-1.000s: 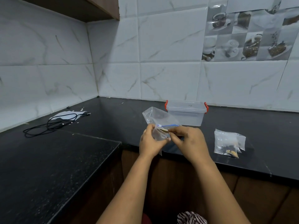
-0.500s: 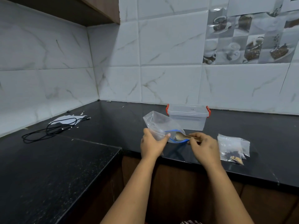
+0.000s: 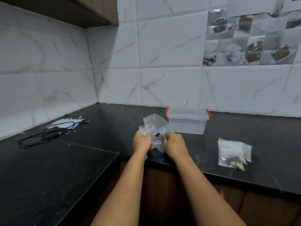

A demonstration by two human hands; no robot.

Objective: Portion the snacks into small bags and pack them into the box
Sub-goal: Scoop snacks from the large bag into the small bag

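Indoors, black countertop, marble-tiled wall, 2 hands gripping zip bag

Both forearms reach forward, left hand and right hand curled.

Both hands work at the front edge of the black counter, the left hand and right hand close together around a blue-rimmed clear bag. Just behind them the lidded clear box blocks the way straight back. To the right, bare counter lies between the right hand and the filled small bags (they sit near the front edge). To the left, open counter runs to the corner, where a black cable and a white paper lie.
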